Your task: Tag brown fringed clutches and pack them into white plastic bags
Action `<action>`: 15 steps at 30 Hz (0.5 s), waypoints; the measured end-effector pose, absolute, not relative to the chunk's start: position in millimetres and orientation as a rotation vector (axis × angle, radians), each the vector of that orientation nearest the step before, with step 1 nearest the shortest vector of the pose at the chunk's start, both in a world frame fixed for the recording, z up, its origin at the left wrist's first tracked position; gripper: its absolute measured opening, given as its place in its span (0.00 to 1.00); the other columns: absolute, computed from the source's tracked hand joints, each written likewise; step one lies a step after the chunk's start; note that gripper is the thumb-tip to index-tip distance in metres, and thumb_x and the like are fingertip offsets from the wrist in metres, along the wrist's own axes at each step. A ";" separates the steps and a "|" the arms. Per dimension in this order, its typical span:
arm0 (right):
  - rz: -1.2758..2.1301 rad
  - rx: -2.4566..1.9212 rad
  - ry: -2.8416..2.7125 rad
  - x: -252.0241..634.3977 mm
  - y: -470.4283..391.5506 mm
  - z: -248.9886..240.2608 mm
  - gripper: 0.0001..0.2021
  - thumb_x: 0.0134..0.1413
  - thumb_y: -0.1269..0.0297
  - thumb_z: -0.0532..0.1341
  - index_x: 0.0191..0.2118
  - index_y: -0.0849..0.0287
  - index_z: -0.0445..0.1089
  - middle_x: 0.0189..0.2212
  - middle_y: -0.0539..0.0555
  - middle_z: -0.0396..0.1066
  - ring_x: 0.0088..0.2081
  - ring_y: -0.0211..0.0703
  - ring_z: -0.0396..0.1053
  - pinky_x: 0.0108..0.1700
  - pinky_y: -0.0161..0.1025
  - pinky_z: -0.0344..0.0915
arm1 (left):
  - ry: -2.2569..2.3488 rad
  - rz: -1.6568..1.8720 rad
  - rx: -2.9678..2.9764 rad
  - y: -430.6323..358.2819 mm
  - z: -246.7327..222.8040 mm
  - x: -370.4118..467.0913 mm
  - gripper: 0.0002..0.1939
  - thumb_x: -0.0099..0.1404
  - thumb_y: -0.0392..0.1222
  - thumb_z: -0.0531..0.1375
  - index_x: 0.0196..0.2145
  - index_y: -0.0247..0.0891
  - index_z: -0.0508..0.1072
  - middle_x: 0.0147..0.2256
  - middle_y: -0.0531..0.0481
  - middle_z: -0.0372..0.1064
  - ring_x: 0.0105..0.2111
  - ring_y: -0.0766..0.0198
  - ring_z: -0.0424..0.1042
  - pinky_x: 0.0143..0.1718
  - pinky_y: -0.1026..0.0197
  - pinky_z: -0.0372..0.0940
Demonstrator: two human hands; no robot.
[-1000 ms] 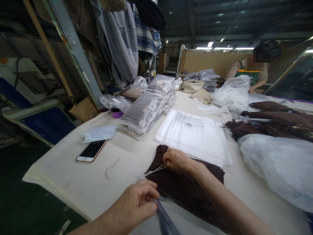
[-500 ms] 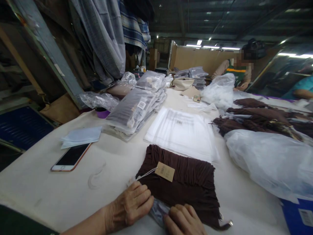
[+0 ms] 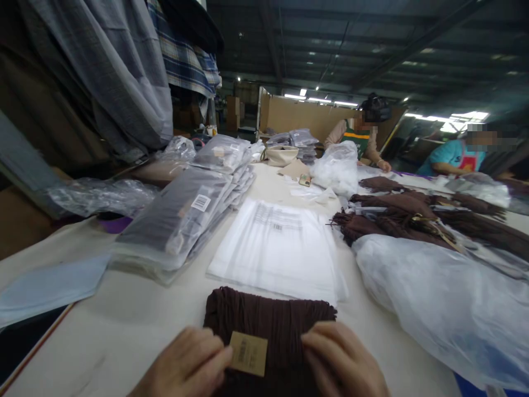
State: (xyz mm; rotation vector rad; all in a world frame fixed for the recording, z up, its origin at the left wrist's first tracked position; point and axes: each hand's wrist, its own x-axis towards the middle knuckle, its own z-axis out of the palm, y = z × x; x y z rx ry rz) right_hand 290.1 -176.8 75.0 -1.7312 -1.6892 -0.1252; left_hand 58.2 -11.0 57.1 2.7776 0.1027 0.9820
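A folded dark brown fringed cloth (image 3: pixel 285 336) lies at the bottom centre, its lower part cut off by the frame. On its left part rests a tan cardboard tag (image 3: pixel 248 353). My left hand (image 3: pixel 188 361), blurred, is closed, with thumb and fingertips pinched at the tag's left edge. On the cloth's right side my right hand (image 3: pixel 343 358) is closed too, fingertips pressed on the fringe. Just beyond the cloth lies a stack of flat white bags (image 3: pixel 273 248) with a barcode.
Bagged grey items (image 3: pixel 177 209) are piled at the left, near a pale blue sheet (image 3: pixel 53 284) over a phone. Clear plastic (image 3: pixel 438 303) and brown scarves (image 3: pixel 397 215) cover the right side. Two people (image 3: pixel 357 138) work across the table.
The view has shifted up and right. My left hand has moved from the cloth's lower left corner to the tag; my right hand has moved to the cloth's right side. The tag sits straighter.
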 end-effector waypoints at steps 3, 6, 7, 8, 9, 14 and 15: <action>0.086 -1.875 -1.645 341.6 -125.6 88.2 0.09 0.59 0.69 0.51 0.40 0.57 0.67 0.36 0.55 0.70 0.38 0.40 0.69 0.40 0.37 0.67 | 0.317 0.922 2.689 45.0 66.7 108.1 0.11 0.66 0.32 0.50 0.44 0.37 0.68 0.37 0.46 0.70 0.39 0.63 0.69 0.42 0.62 0.66; 0.289 -2.132 -1.670 376.0 -68.5 78.3 0.09 0.57 0.68 0.54 0.42 0.58 0.68 0.40 0.56 0.69 0.41 0.41 0.68 0.45 0.39 0.65 | 0.476 0.722 2.669 92.4 58.0 168.2 0.10 0.63 0.31 0.51 0.40 0.34 0.69 0.38 0.45 0.70 0.41 0.59 0.69 0.45 0.57 0.66; 0.328 -2.181 -1.692 382.4 -52.8 72.1 0.09 0.56 0.68 0.56 0.42 0.59 0.69 0.42 0.56 0.69 0.42 0.43 0.68 0.45 0.40 0.64 | 0.490 0.659 2.673 103.2 52.1 186.1 0.11 0.61 0.30 0.52 0.40 0.34 0.69 0.39 0.44 0.71 0.42 0.59 0.69 0.46 0.56 0.66; 0.350 -2.208 -1.710 386.9 -39.8 65.4 0.09 0.53 0.69 0.58 0.42 0.60 0.69 0.42 0.57 0.69 0.43 0.45 0.68 0.45 0.41 0.64 | 0.495 0.599 2.679 111.3 45.6 201.8 0.12 0.60 0.30 0.53 0.41 0.34 0.69 0.39 0.44 0.71 0.43 0.58 0.69 0.47 0.55 0.66; 0.368 -2.225 -1.725 390.0 -29.6 58.9 0.10 0.50 0.69 0.60 0.40 0.60 0.70 0.41 0.58 0.69 0.42 0.46 0.68 0.45 0.41 0.64 | 0.493 0.553 2.685 117.0 39.2 215.0 0.13 0.59 0.30 0.54 0.42 0.34 0.70 0.39 0.44 0.71 0.43 0.57 0.69 0.47 0.55 0.66; 0.440 -2.266 -1.815 401.5 -9.4 38.7 0.08 0.52 0.75 0.55 0.32 0.61 0.71 0.33 0.56 0.69 0.37 0.41 0.66 0.40 0.35 0.60 | 0.492 0.351 2.675 125.9 21.8 244.9 0.08 0.59 0.33 0.56 0.37 0.34 0.72 0.35 0.44 0.70 0.39 0.55 0.70 0.42 0.53 0.67; 0.456 -2.258 -1.841 404.2 -7.9 37.5 0.09 0.52 0.76 0.53 0.31 0.61 0.70 0.32 0.55 0.69 0.37 0.40 0.66 0.40 0.34 0.59 | 0.485 0.331 2.668 126.4 21.9 246.0 0.08 0.60 0.34 0.55 0.37 0.34 0.72 0.36 0.45 0.70 0.40 0.55 0.69 0.42 0.53 0.67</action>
